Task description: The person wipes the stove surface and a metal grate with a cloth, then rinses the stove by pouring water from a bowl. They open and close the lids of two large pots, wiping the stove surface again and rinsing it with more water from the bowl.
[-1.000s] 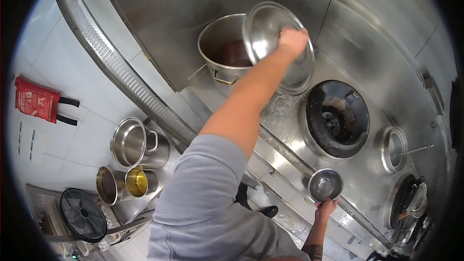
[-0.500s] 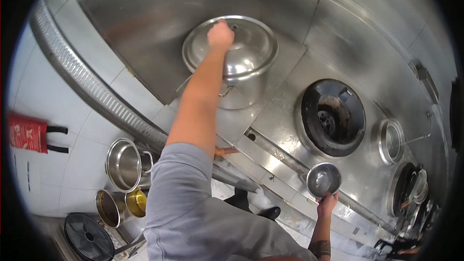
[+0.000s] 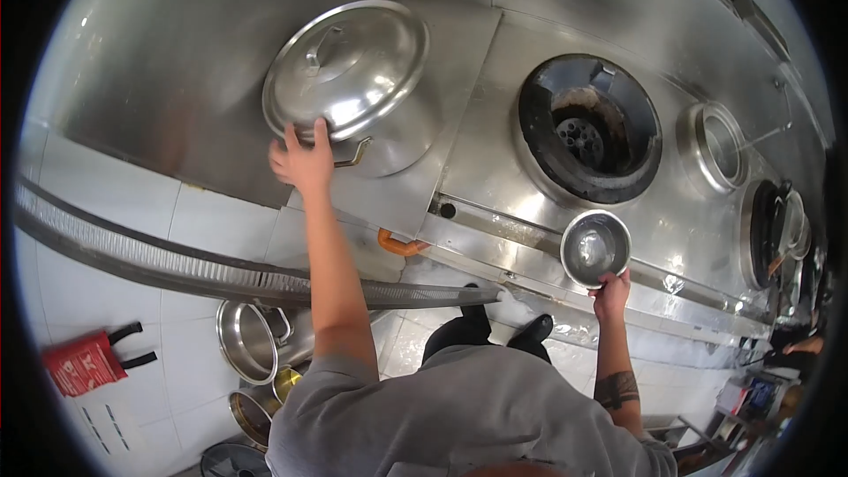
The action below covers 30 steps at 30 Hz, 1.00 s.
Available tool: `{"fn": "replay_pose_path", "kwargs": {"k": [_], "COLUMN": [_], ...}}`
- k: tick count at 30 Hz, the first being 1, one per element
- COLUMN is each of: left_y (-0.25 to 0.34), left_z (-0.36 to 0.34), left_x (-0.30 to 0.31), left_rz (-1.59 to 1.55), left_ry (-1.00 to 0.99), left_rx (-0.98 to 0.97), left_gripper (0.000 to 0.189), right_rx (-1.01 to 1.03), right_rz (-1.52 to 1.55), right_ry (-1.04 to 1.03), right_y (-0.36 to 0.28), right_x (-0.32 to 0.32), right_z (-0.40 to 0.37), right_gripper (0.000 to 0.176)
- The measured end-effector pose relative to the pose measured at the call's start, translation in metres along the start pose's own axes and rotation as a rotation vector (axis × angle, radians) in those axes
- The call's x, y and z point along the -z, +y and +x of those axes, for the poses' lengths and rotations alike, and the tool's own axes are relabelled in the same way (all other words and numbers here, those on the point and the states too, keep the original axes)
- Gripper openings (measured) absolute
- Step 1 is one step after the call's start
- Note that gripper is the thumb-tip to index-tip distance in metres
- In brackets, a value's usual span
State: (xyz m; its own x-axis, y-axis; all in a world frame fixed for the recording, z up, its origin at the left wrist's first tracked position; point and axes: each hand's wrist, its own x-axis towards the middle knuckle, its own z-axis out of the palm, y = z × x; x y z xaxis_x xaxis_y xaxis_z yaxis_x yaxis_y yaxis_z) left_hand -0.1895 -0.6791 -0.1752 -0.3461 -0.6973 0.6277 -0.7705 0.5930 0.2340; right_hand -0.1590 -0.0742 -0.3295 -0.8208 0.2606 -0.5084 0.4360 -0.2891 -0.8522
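Note:
A large steel pot (image 3: 397, 137) stands on the steel counter under a domed lid (image 3: 367, 62). My left hand (image 3: 305, 159) is at the lid's near edge with its fingers spread, touching the rim beside the pot's side handle. My right hand (image 3: 611, 291) grips the near rim of a small steel bowl (image 3: 595, 249), held over the front edge of the counter. The bowl's inside is shiny; whether it holds liquid is unclear.
A black wok burner (image 3: 587, 128) is right of the pot, with a round steel container (image 3: 714, 148) beyond it. An orange pipe (image 3: 400, 244) runs below the counter edge. Steel pots (image 3: 247, 340) stand at lower left. Part of another person's arm (image 3: 804, 345) shows far right.
My left hand has left the lid's handle and moved to its near rim, fingers now spread. The view has shifted; my right hand still holds the bowl.

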Motion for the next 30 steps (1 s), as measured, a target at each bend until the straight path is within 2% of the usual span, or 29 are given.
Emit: {"fn": "replay_pose_path", "kwargs": {"k": [2,3,5,13,19,21,23,25,26,27,28,29,30], "left_y": [0.012,0.02,0.039,0.046,0.041,0.043,0.039,0.038,0.036,0.032,0.031,0.037,0.037], "left_z": [-0.024,-0.022,-0.013,-0.014,-0.012,-0.014,-0.013,-0.012,-0.011,-0.009,-0.01,-0.01,-0.009], "left_x": [-0.01,-0.015,-0.023,-0.05,-0.056,-0.057,-0.054,-0.05,-0.052,-0.054,-0.056,-0.046,-0.043], "left_rz": [-0.953,-0.949,-0.731,-0.764,-0.858,-0.756,-0.771,-0.828,-0.828,-0.8,-0.771,-0.807,-0.805], "left_ry": [-0.116,-0.127,-0.002,0.135,0.151,0.281,0.246,0.218,0.232,0.237,0.236,0.22,0.218], "left_rx": [0.296,0.282,0.33,0.306,0.331,0.289,0.276,0.221,0.243,0.188,0.132,0.168,0.185], "left_gripper": [0.078,0.078,0.072,0.058,0.06,0.063,0.063,0.061,0.061,0.06,0.06,0.058,0.058], "right_rx": [0.004,0.004,-0.007,-0.116,-0.197,-0.235,-0.142,0.09,0.249,0.414,0.589,0.865,1.227], "right_rz": [-0.009,0.005,0.007,0.038,-0.029,0.005,0.024,-0.046,-0.054,-0.101,-0.225,-0.555,-0.64], "right_ry": [-0.038,-0.046,-0.072,-0.128,-0.212,-0.144,-0.224,-0.336,-0.46,-0.552,-0.507,-0.489,-0.391], "right_y": [-0.01,-0.011,-0.003,0.027,0.012,-0.015,-0.049,-0.103,-0.135,-0.164,-0.19,-0.221,-0.241], "right_x": [-0.008,-0.01,-0.012,-0.048,-0.111,-0.156,-0.207,-0.286,-0.33,-0.376,-0.426,-0.471,-0.518], "right_z": [-0.001,0.001,0.009,0.017,0.003,-0.004,0.008,0.016,0.013,0.015,0.012,0.012,0.012], "right_gripper": [0.055,0.054,0.055,0.05,0.056,0.063,0.067,0.076,0.079,0.079,0.084,0.086,0.083]}}
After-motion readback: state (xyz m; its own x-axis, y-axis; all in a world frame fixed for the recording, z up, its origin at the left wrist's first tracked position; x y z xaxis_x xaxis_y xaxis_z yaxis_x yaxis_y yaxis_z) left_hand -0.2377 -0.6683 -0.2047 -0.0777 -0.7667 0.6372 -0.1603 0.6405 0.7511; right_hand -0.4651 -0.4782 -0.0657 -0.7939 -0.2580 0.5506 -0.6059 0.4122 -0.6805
